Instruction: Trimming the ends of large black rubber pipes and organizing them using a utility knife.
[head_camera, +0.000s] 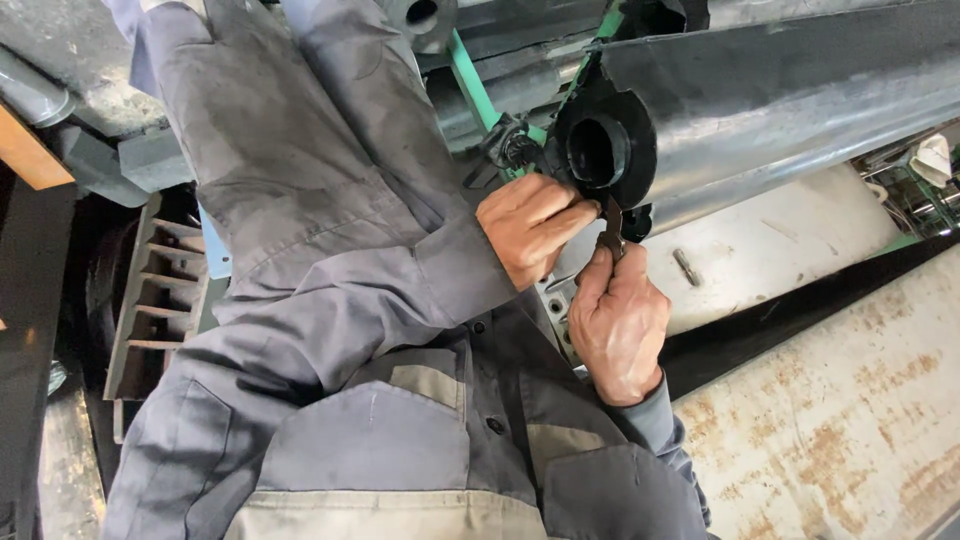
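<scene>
A big black roller (780, 110) runs from the middle to the upper right, and its round black end cap (600, 150) has a hole in the middle. My left hand (530, 235), in a grey sleeve, is closed against the lower left edge of that cap, beside a small black fitting (512, 145). Just below, my right hand (620, 320) grips a dark, rusty plier-like tool (611, 232) whose tip points up to the cap's lower rim. What the tool's tip bites on is hidden by my fingers.
My grey work overalls (380, 420) fill the lower left. A green bar (470, 75) slants behind the roller. A pale cylinder (780, 250) with a small bolt (686, 266) lies under the roller, and a rusty plate (850, 420) is at lower right. A metal grating (155, 290) is at left.
</scene>
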